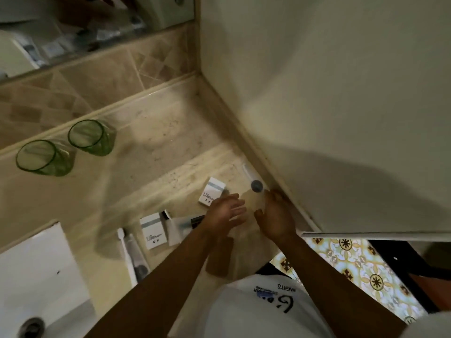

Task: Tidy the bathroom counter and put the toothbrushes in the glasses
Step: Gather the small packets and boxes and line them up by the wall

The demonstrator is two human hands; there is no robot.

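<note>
Both hands hover low over the marble counter (156, 123) near its right corner, and neither holds anything. The left hand (225, 212) has its fingers straight and loosely spread, pointing toward 2 o'clock. The right hand (275, 215) is relaxed, fingers slightly bent, its fingertips (269, 194) just beside a small tube with a dark round cap (255, 184) lying against the wall at its 11 o'clock.

At 10 o'clock from the left hand sits a small white carton (211, 191); at its 8 o'clock lie a second carton (153, 231) and an opened one (174, 228). A wrapped toothbrush (133, 252) lies further out at 8 o'clock, near the white sink (36, 264). Two green glasses (91, 137) stand upright and empty far off at 10 o'clock.

The step looks like gathering the corner clutter. It would go best by pinching the tube with the right hand while the left takes the nearest carton, then grouping them neatly. The toothbrushes likely need unwrapping before they go head-up into the glasses, one each.
</note>
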